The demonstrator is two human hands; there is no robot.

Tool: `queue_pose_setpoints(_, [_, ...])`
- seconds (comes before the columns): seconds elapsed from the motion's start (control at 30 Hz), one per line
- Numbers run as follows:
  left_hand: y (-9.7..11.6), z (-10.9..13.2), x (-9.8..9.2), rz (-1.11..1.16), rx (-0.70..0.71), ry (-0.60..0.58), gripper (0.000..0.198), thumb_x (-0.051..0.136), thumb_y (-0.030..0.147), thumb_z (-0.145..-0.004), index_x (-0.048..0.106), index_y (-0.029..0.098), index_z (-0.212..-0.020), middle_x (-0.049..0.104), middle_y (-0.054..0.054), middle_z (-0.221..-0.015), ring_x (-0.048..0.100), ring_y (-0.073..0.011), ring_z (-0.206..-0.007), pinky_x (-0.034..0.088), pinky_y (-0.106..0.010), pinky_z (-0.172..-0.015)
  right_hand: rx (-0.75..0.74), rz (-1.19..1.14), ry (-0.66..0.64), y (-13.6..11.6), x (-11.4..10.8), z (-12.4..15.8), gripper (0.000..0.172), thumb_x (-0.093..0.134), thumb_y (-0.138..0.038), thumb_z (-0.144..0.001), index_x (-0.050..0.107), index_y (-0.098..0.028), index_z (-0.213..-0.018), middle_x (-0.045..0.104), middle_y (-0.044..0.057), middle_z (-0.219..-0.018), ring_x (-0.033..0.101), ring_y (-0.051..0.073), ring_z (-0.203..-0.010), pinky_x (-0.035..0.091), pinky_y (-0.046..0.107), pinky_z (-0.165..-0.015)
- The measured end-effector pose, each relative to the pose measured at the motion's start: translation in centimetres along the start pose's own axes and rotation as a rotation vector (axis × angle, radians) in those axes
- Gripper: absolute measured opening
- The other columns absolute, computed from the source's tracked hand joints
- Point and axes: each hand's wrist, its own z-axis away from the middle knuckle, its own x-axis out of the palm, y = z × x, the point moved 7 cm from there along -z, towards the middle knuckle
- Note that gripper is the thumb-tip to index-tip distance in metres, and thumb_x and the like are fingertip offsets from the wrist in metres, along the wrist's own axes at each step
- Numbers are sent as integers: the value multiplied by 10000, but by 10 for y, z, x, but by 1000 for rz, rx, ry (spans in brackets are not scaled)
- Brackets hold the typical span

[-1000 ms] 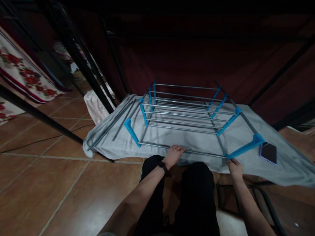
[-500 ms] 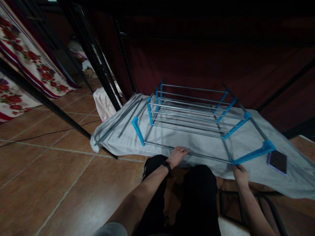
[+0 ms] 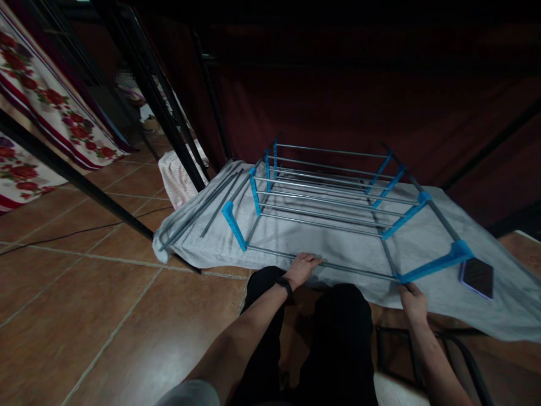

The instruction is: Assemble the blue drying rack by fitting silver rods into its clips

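Bare left hand (image 3: 301, 269), black band on wrist, at 5 o'clock: fingers laid across the front bar of a drying-rack-like frame of silver metal bars and bright blue plastic brackets (image 3: 308, 198). Can't tell whether they wrap under. Bare right hand (image 3: 414, 303), 4 o'clock: fingers bent at the frame's near corner, just below a blue bracket; tips hidden, grip unclear. Frame sits mid-view, toward 3 o'clock, on a rumpled light-grey cloth (image 3: 443, 299). Dark rectangular phone, purple edge (image 3: 477, 277), between 3 and 4, just beside that corner bracket. Separate slim grey rods (image 3: 220, 205) at 9, on cloth.
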Motion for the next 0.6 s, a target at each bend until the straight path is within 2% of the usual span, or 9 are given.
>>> queue_pose_setpoints(0.27, [-1, 2, 1, 1, 2, 10, 454, 451, 103, -889, 565, 247, -1304, 642, -65, -1058, 570, -182, -1012, 426, -325, -942, -49, -4, -24, 2, 4, 2, 532, 510, -450, -635, 700, -84, -971, 713, 159, -942, 619, 325, -912, 465, 388, -796])
queue_pose_setpoints(0.47, [1, 4, -3, -6, 17, 16, 445, 449, 101, -893, 560, 228, -1305, 640, -76, -1071, 567, -187, -1019, 423, -329, -942, -41, 1, 9, 5, 8, 1, 437, 542, -484, -602, 661, -130, -830, 696, 134, -810, 610, 290, -789, 458, 369, -710])
queue_pose_setpoints(0.6, [4, 8, -8, -33, 18, 18, 444, 440, 95, -894, 550, 222, -1304, 624, -80, -1100, 559, -198, -1028, 406, -349, -952, 19, -28, 0, 7, 10, -2, 411, 576, -463, -572, 625, -147, -830, 667, 109, -792, 592, 272, -774, 453, 371, -715])
